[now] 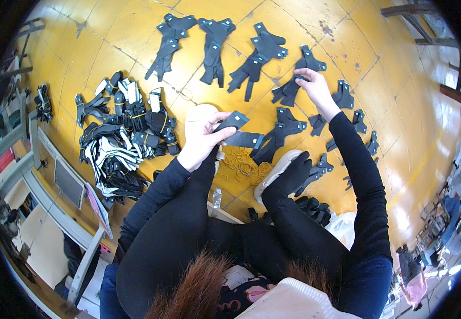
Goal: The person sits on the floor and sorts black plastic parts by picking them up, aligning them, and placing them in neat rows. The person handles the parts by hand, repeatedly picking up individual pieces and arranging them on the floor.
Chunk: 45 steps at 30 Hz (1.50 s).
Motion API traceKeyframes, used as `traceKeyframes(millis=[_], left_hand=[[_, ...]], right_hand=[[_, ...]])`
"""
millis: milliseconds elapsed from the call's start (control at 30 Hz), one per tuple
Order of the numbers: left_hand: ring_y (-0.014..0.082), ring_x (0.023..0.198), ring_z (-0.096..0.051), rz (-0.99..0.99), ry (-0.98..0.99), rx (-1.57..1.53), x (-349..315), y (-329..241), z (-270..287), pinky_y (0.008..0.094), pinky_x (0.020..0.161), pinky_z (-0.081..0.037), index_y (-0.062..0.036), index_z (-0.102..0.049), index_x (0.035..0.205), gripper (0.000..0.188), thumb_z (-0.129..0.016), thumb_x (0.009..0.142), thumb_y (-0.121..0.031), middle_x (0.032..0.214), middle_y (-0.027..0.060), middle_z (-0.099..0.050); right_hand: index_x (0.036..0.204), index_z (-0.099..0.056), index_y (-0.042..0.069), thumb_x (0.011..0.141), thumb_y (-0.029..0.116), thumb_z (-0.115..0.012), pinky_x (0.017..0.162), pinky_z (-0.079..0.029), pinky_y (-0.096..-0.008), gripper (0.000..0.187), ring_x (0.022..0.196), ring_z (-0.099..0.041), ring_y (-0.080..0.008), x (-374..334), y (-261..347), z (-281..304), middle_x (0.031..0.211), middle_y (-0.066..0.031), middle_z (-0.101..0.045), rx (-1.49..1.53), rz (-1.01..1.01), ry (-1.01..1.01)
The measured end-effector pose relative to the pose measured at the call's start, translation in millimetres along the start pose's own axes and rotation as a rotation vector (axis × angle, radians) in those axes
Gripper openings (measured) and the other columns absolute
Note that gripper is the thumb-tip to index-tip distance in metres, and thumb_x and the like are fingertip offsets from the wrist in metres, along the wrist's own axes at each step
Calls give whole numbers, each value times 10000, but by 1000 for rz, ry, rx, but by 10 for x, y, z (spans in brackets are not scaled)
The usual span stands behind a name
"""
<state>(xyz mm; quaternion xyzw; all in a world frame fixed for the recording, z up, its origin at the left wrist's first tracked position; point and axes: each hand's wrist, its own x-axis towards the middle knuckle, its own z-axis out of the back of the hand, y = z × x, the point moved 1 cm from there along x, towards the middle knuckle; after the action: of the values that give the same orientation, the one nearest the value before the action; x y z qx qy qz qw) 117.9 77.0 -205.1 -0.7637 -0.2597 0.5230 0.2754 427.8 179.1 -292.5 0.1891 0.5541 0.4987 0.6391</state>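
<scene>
My left hand pinches some flat black fabric pieces between thumb and fingers, over the space between my feet. Small pale stickers mark their ends. Stretched out to the far right, my right hand has its fingertips closed on the edge of a black piece at a fanned stack on the floor. More stacks of the same black pieces lie around it: one nearer to me, another to its left, and several smaller ones trailing down the right side.
On the left floor sits a heap of black and white pieces, with bundles tied by yellow bands. Loose yellow rubber bands lie between my feet. A metal-framed rack stands at the left. A white plastic bag is beside my right leg.
</scene>
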Motion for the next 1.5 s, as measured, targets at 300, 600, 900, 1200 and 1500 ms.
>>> traceKeyframes(millis=[300, 600, 900, 1200, 1500], left_hand=[[88, 967, -583, 39, -48, -210, -17, -27, 17, 231, 733, -545, -108, -487, 1213, 359, -630, 885, -77, 1145, 6, -540], [172, 885, -628, 81, -22, -312, -36, 60, 60, 275, 748, -534, -63, -521, 1106, 233, -596, 886, -52, 1063, 43, -574], [202, 854, -653, 98, 86, -307, -98, 7, 55, 296, 748, -537, -3, -514, 1169, 299, -523, 878, -70, 996, 132, -637], [218, 870, -661, 119, 207, -200, -174, 52, 4, 306, 776, -528, -3, -455, 1263, 385, -548, 890, -26, 1022, 178, -649], [183, 840, -465, -34, 464, -258, -162, -305, -465, 322, 750, -413, -71, -505, 1076, 268, -604, 856, -187, 867, 37, -453]], right_hand=[[1098, -625, 48, 806, 24, -604, 825, -469, -278, 294, 968, -593, -155, -2, 393, -480, 1016, -116, -644, 247, 10, 48], [891, -674, 5, 784, 17, -569, 799, -501, -360, 151, 889, -637, -287, -328, 598, -921, 896, -128, -669, -193, 502, 500], [1105, -633, 8, 838, 109, -570, 963, -435, -378, 293, 1115, -558, -309, -1193, 314, 126, 1209, -143, -589, -499, 268, 542], [943, -666, -1, 822, 15, -619, 776, -470, -270, 131, 897, -606, -169, -2436, -197, 404, 983, -78, -647, -154, -37, -114], [1047, -636, 4, 819, 22, -637, 736, -471, -239, 229, 787, -590, -102, -3402, -738, 163, 881, -55, -664, 40, -249, -525]])
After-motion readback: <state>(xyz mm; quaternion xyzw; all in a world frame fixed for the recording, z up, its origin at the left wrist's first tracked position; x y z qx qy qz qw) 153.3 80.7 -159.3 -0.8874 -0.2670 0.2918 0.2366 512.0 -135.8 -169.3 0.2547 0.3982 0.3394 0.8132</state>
